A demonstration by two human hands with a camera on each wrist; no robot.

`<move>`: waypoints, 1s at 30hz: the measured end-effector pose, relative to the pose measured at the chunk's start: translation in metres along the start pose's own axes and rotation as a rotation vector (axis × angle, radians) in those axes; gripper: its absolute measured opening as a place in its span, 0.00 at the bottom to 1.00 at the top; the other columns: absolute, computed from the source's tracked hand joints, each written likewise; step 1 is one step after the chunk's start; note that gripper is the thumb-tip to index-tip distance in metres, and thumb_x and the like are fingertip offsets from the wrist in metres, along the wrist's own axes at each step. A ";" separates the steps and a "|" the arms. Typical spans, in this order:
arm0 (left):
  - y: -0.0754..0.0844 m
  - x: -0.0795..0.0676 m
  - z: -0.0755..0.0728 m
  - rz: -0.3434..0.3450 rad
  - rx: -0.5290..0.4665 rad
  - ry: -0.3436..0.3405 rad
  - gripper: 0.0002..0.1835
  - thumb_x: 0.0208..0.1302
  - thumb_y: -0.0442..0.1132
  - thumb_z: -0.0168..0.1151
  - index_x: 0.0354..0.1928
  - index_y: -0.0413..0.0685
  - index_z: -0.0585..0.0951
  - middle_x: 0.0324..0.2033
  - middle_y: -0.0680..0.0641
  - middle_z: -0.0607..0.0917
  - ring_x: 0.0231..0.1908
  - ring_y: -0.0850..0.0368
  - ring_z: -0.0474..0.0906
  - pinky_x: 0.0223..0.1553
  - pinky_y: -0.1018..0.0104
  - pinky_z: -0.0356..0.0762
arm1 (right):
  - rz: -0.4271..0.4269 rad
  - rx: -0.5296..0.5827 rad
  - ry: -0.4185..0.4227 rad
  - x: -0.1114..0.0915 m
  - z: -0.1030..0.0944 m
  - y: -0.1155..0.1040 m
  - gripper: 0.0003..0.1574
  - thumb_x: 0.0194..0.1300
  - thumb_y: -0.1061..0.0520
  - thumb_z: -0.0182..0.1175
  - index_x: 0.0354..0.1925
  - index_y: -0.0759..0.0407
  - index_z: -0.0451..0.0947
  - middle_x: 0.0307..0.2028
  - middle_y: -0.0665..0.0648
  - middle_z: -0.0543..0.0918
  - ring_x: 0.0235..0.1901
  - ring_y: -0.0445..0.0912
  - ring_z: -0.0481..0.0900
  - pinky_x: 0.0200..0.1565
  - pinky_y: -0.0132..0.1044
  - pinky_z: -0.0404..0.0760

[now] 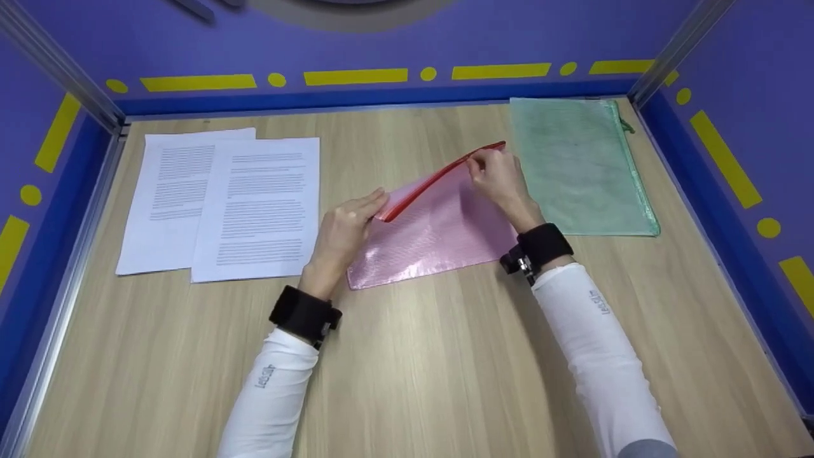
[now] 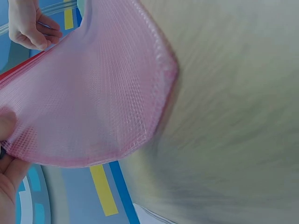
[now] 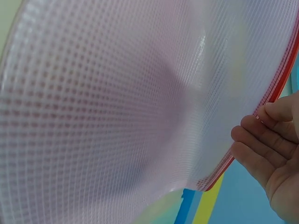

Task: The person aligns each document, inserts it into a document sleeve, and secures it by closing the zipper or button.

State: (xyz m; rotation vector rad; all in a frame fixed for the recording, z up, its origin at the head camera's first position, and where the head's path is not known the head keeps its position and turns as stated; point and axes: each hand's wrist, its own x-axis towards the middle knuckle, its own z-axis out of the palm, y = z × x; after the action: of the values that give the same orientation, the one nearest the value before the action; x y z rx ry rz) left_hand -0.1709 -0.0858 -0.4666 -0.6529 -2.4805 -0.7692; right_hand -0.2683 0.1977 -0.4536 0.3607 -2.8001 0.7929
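Observation:
A pink mesh zipper pouch point(image 1: 439, 235) with a red zipper edge point(image 1: 427, 183) is held tilted, its top edge lifted off the table. At the pouch's left end, my left hand point(image 1: 343, 232) pinches the corner between thumb and fingers, as the left wrist view shows. Near the zipper's other end, my right hand point(image 1: 499, 181) pinches the red edge with thumb and forefinger. In the right wrist view the remaining fingers point(image 3: 254, 158) of that hand are bent beside the edge. The mesh bulges between both hands; what is inside cannot be made out.
Two printed paper stacks or sheets point(image 1: 261, 210) overlap at the left of the wooden table point(image 1: 407, 356). A green mesh zipper pouch point(image 1: 579, 172) lies flat at the back right, just beyond my right hand. Blue-purple panels point(image 1: 407, 38) wall the back and sides.

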 end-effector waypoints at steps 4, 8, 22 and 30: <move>-0.001 -0.002 -0.001 -0.008 0.014 -0.006 0.16 0.64 0.28 0.62 0.53 0.42 0.84 0.51 0.41 0.86 0.49 0.45 0.87 0.50 0.58 0.85 | 0.018 -0.017 0.004 0.000 -0.002 0.008 0.15 0.70 0.58 0.56 0.40 0.67 0.86 0.37 0.66 0.89 0.37 0.59 0.86 0.44 0.51 0.83; -0.002 -0.002 -0.001 -0.018 0.022 -0.012 0.17 0.64 0.28 0.62 0.54 0.43 0.83 0.52 0.41 0.86 0.49 0.46 0.87 0.51 0.57 0.84 | 0.037 -0.040 0.002 -0.004 -0.002 0.012 0.16 0.70 0.58 0.55 0.39 0.68 0.85 0.37 0.66 0.89 0.37 0.60 0.86 0.44 0.51 0.82; -0.004 0.000 -0.002 -0.053 0.051 -0.006 0.16 0.65 0.26 0.60 0.53 0.43 0.84 0.51 0.41 0.87 0.49 0.45 0.87 0.51 0.57 0.84 | 0.125 -0.060 0.009 -0.009 -0.011 0.036 0.17 0.71 0.57 0.55 0.43 0.69 0.85 0.40 0.68 0.88 0.43 0.63 0.86 0.48 0.54 0.81; -0.008 -0.001 -0.006 -0.068 0.052 -0.006 0.18 0.61 0.23 0.62 0.53 0.43 0.85 0.50 0.41 0.87 0.49 0.45 0.87 0.51 0.56 0.84 | 0.168 -0.066 -0.017 -0.015 -0.020 0.044 0.18 0.73 0.56 0.53 0.46 0.68 0.84 0.41 0.68 0.88 0.41 0.61 0.85 0.45 0.53 0.81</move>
State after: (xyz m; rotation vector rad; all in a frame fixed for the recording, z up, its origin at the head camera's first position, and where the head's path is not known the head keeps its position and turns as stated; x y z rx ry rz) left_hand -0.1730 -0.0956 -0.4661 -0.5552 -2.5311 -0.7258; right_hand -0.2645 0.2470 -0.4626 0.1230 -2.8934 0.7321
